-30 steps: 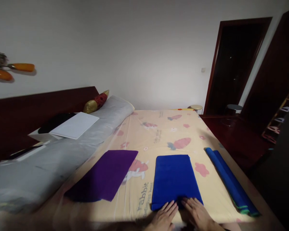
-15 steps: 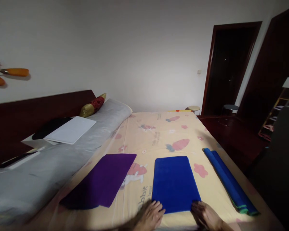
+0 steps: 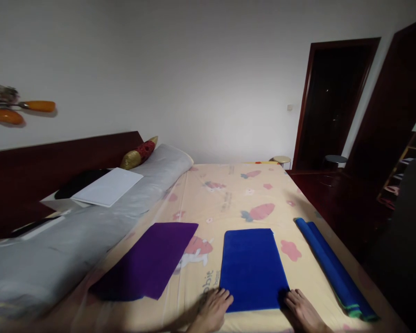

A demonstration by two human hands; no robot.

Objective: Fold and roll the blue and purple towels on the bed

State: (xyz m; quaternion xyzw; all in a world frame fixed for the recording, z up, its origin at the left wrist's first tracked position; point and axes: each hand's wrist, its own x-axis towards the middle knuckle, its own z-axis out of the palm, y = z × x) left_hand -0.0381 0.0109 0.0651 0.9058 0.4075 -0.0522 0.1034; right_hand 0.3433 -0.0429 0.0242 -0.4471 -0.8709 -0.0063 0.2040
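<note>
A flat, rectangular blue cloth (image 3: 252, 270) lies smooth on the bed in front of me. My left hand (image 3: 213, 309) rests at its near left corner, fingers extended over the edge. At the near right corner is my right hand (image 3: 304, 309), its fingers bent and apart beside the cloth's edge; whether they still touch it is hard to tell. Left of the blue cloth, a purple cloth (image 3: 157, 259) lies flat, its near left part dark. Two blue rolls with green ends (image 3: 333, 268) lie side by side along the right side of the bed.
The patterned yellow bedsheet (image 3: 225, 208) spreads beneath the cloths. A long grey plastic-covered bundle (image 3: 125, 231) runs along the dark headboard (image 3: 62, 150), with a white board (image 3: 107, 187) on top. Stools (image 3: 282, 160) stand near the doorway (image 3: 336, 101).
My right hand has shifted slightly right, off the blue cloth's corner to its edge. My left hand has drawn a little left. The whole view has tilted slightly; the cloths lie as before.
</note>
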